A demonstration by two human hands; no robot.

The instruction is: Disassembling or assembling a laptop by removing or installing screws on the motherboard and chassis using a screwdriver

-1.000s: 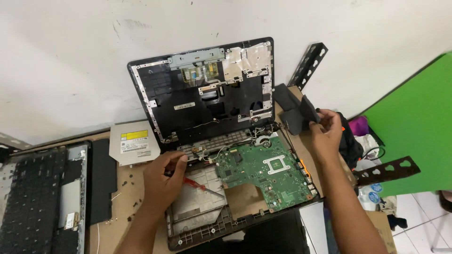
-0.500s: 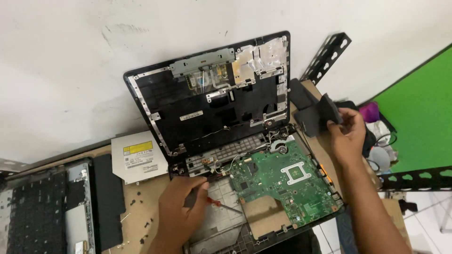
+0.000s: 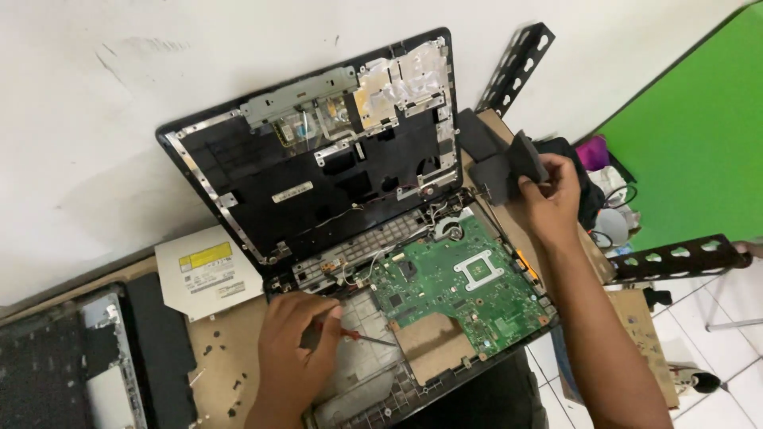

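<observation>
I see my left hand (image 3: pixel 296 343) lying low over the front-left part of the opened laptop base (image 3: pixel 413 318), fingers curled tight around a red-handled screwdriver (image 3: pixel 350 335). The wrist comes in from the near edge of the workbench (image 3: pixel 230 349), and the screwdriver's thin shaft runs rightward from my knuckles, its tip over the grey bare frame just left of the green motherboard (image 3: pixel 461 290). I cannot tell whether the tip touches anything.

My right hand (image 3: pixel 552 199) is raised well above the bench's right edge, forearm stretching up from the lower right. It grips a dark, flat plastic part (image 3: pixel 509 168), pinched between thumb and fingers, held beside the laptop's right hinge corner and clear of the motherboard.

The laptop's black lid shell (image 3: pixel 318 159) stands open and leans toward the white wall. A silver optical drive (image 3: pixel 208 272) rests on the bench just left of the base, well apart from my left hand. A detached keyboard (image 3: pixel 44 373) lies at the bench's far left corner. A perforated black bracket (image 3: pixel 520 67) leans against the wall behind my right hand.
</observation>
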